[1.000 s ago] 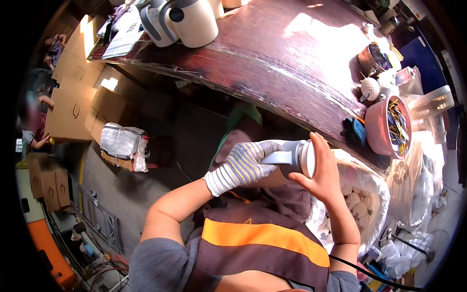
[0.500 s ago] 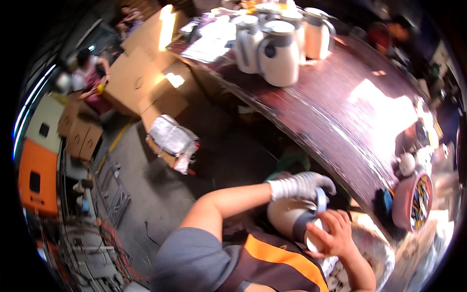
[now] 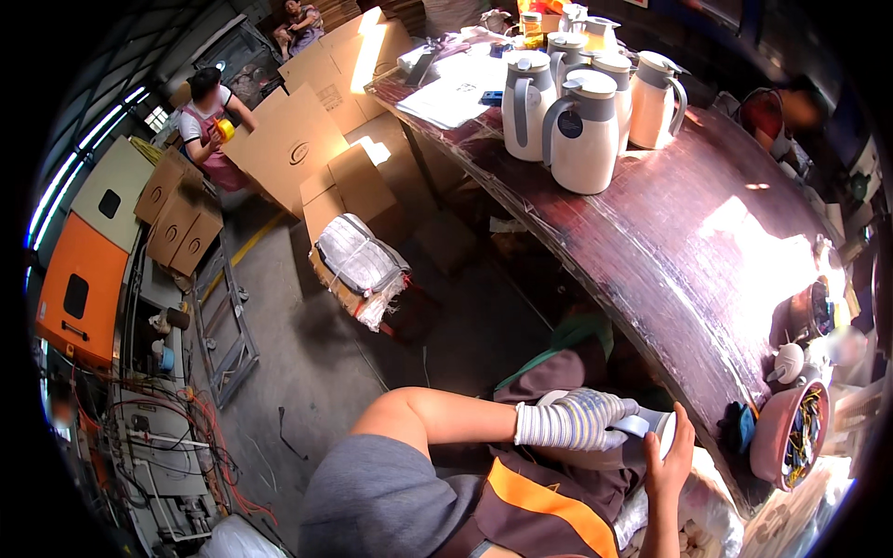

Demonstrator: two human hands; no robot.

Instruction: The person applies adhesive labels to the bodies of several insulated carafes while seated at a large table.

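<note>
My left hand (image 3: 581, 418), in a striped knit glove, is closed around the grey handle (image 3: 634, 426) of an insulated jug in front of my lap. That jug lies tilted with its top to the right, and my forearm and glove hide most of its body. Bare, my right hand (image 3: 670, 465) holds the jug's lid (image 3: 665, 431) at its rim, thumb on one side and straight fingers on the other. Several similar white and grey jugs, among them a nearer one (image 3: 584, 139), stand upright on the dark red table (image 3: 679, 242).
A pink tub (image 3: 777, 437) of thin strips sits by the table's right edge. Papers (image 3: 456, 93) lie at its far left. Cartons (image 3: 293, 139) and a padded stool (image 3: 358, 256) stand to the left. One co-worker (image 3: 209, 130) is beside the cartons; another (image 3: 777, 116) is beyond the table.
The jug has turned so its top points further right. My right hand has shifted right, its fingers straightened along the lid. My left hand has moved slightly down over the handle. The view has shifted.
</note>
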